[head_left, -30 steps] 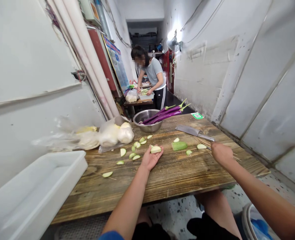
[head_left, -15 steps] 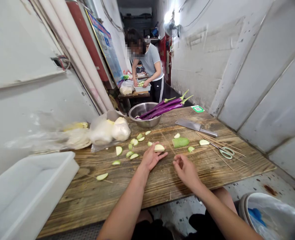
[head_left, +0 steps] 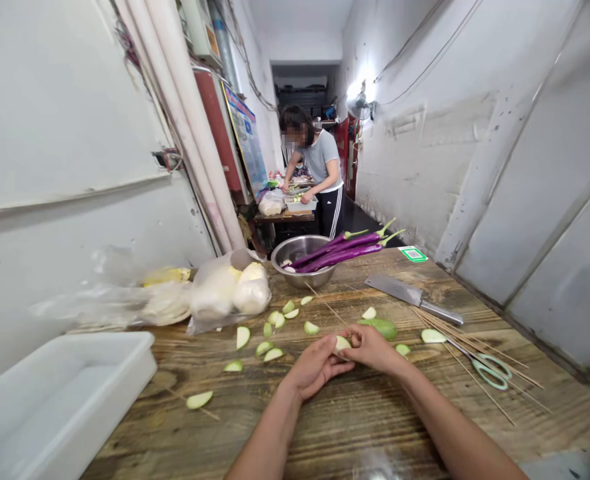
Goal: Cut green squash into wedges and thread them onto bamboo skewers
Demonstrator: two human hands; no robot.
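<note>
My left hand point(head_left: 317, 365) is closed round a half-round zucchini slice point(head_left: 342, 343) with pale flesh. Close against it, my right hand point(head_left: 375, 345) pinches, its fingertips at the slice. A thin bamboo skewer point(head_left: 325, 303) slants from the far left into the right fingers; its near end is hidden by the hands. Just beyond the right hand lies a green zucchini piece point(head_left: 382, 327), partly covered. Several cut slices lie scattered to the left, among them a half-round slice point(head_left: 243, 337) and a nearer slice point(head_left: 199, 400).
A steel bowl point(head_left: 302, 277) holds long purple eggplants point(head_left: 342, 255). To the right lie a cleaver point(head_left: 395, 288), loose skewers point(head_left: 479, 347) and scissors point(head_left: 492, 371). A white tray point(head_left: 139, 360) and plastic bags point(head_left: 209, 293) stand left. A person point(head_left: 325, 163) works at a table behind.
My hands have come together; the right hand moved left to the slice in the left hand, which has closed from a spread palm. The camera view has tilted up.
</note>
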